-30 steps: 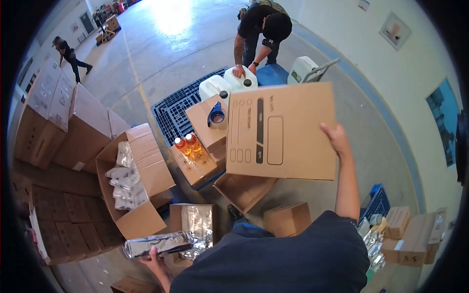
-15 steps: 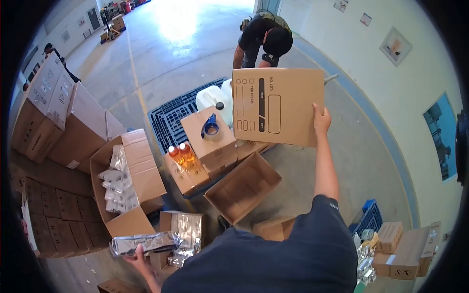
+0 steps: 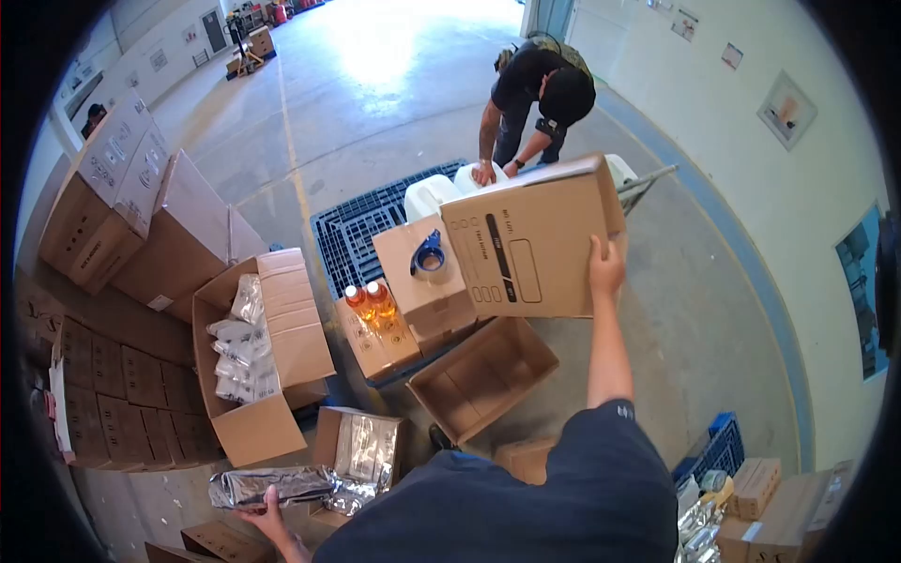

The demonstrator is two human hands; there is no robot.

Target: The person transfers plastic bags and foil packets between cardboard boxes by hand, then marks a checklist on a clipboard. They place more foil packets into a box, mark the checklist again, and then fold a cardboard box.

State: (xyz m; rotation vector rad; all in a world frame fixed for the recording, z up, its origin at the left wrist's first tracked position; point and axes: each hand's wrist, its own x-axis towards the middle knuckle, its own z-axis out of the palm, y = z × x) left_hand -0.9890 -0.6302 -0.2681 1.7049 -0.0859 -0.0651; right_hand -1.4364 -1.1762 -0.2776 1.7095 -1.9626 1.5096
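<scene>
My right hand (image 3: pixel 607 267) grips the right side of a printed cardboard box (image 3: pixel 526 249), raised and tilted in front of me. At the lower left, my left hand (image 3: pixel 267 518) holds a silver foil pack (image 3: pixel 258 488), thumb over its edge. Right beside that pack is a small open carton (image 3: pixel 324 436) with more foil packs (image 3: pixel 368 447) inside. An empty open box (image 3: pixel 483 375) lies below the raised one. A blue tape dispenser (image 3: pixel 429 253) rests on a closed carton (image 3: pixel 404 253), near two orange bottles (image 3: pixel 368 300).
A person (image 3: pixel 544 89) bends over white jugs (image 3: pixel 432 197) beside a dark pallet (image 3: pixel 352 230). On the left are an open carton of clear packs (image 3: pixel 242 347) and stacked boxes (image 3: pixel 178 235). A blue crate (image 3: pixel 718 446) and cartons (image 3: pixel 755 488) sit lower right.
The raised box has come lower and tilted, its top edge now showing. The view has shifted, so the surroundings appear farther right. The other person's hands have come into sight at the jugs.
</scene>
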